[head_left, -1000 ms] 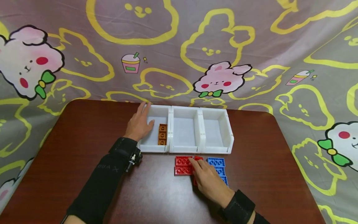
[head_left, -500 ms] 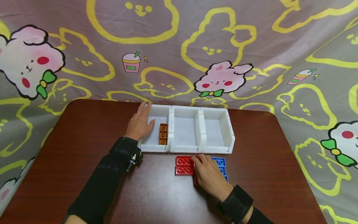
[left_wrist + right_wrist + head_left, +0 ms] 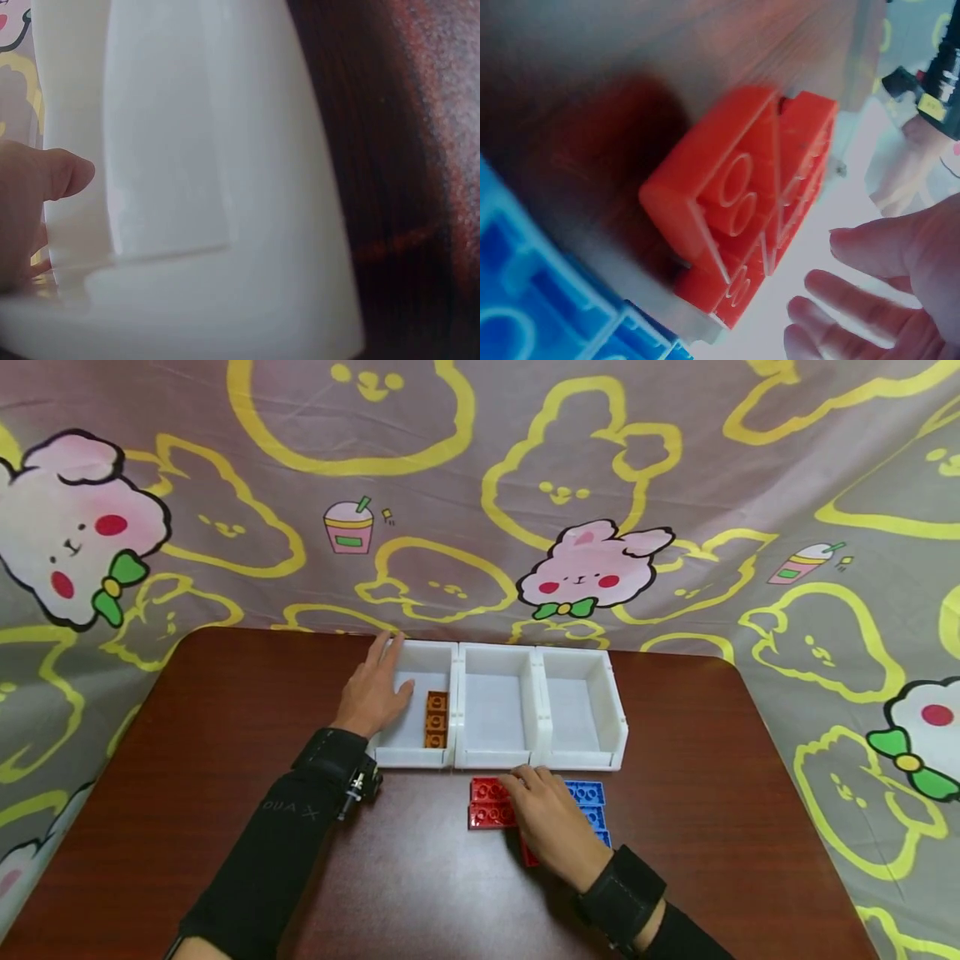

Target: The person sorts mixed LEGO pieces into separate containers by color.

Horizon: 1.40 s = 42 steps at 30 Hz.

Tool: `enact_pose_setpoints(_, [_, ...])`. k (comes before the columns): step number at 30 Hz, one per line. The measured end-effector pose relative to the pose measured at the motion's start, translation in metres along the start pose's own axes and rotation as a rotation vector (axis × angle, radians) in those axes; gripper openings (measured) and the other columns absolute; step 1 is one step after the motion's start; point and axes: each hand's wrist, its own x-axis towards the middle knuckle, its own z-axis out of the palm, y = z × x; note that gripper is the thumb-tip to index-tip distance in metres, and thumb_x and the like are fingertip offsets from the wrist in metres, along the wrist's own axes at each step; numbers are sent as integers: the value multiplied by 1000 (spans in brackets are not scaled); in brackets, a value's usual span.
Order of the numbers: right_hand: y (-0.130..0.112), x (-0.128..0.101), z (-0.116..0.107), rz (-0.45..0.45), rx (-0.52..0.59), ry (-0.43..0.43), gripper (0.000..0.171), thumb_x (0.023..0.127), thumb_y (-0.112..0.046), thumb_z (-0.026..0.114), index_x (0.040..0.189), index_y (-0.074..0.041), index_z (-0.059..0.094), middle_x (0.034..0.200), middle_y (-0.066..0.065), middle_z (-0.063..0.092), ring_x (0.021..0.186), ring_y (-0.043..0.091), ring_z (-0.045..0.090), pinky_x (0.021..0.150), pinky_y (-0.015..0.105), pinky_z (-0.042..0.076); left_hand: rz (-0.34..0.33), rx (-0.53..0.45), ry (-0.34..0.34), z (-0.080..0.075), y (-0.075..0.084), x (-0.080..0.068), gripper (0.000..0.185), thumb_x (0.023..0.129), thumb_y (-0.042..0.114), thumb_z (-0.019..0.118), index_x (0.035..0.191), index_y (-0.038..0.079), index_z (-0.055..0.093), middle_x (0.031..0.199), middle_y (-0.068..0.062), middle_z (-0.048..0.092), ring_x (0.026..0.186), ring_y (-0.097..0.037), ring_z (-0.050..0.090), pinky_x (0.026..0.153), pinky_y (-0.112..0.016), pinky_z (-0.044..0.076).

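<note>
R hand [image 3: 558, 827], grip loose w/ nothing held, hangs over the red bricks [image 3: 491, 815], nearer the surface's [image 3: 697, 718] R edge than its L, & could knock the blue bricks [image 3: 588, 793] askew b/c they're just beside, while L hand [image 3: 369, 697] rests unclenched on the left bin [image 3: 412, 759].

Beneath the right hand [image 3: 555, 827], some of the red bricks [image 3: 491, 814] are partly hidden, as are the left ends of the blue bricks [image 3: 591, 795] beside it. The left hand [image 3: 371, 693] covers part of the white bin [image 3: 412, 758] under it; the left wrist view's edge crops that hand, and the tabletop [image 3: 457, 112] beyond blurs.
</note>
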Motion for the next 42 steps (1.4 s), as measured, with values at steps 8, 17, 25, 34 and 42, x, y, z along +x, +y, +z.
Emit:
enact_pose_setpoints(8, [-3,12,15,-64,-99,43,31,89,-11,83,118,-8,74,107,6,71,92,22,64,78,36,56,-10,-5,-10,2,-2,-1,79,106,24,59,169,13,14,176,-14,9,136,-54,48,104,-67,45])
enact_pose_setpoints(17, [-3,12,10,-41,10,-35,47,89,-26,86,128,-6,68,111,9,69,97,26,64,81,41,56,2,-9,4,0,-1,1,77,106,23,59,169,11,16,176,-15,11,136,-55,48,106,-67,44])
enact_pose_setpoints(25, [-3,18,9,-36,-28,-30,33,91,-16,82,122,-6,74,111,8,75,95,24,64,78,38,56,0,-9,2,0,-1,0,78,106,24,60,169,11,16,176,-15,11,136,-54,48,107,-67,43])
enact_pose_setpoints(34, [-5,25,10,-87,-39,-45,27,88,-11,84,112,-5,76,100,7,77,86,21,63,73,36,55,-7,-17,2,2,-1,-2,77,106,24,59,169,12,16,176,-15,11,139,-56,45,106,-68,43])
enact_pose_setpoints(42, [-3,51,-16,-28,49,93,40,78,-11,93,112,1,75,99,13,77,88,27,64,75,41,55,-7,-19,8,1,0,-2,77,106,23,59,169,10,16,176,-16,11,142,-56,43,113,-68,38])
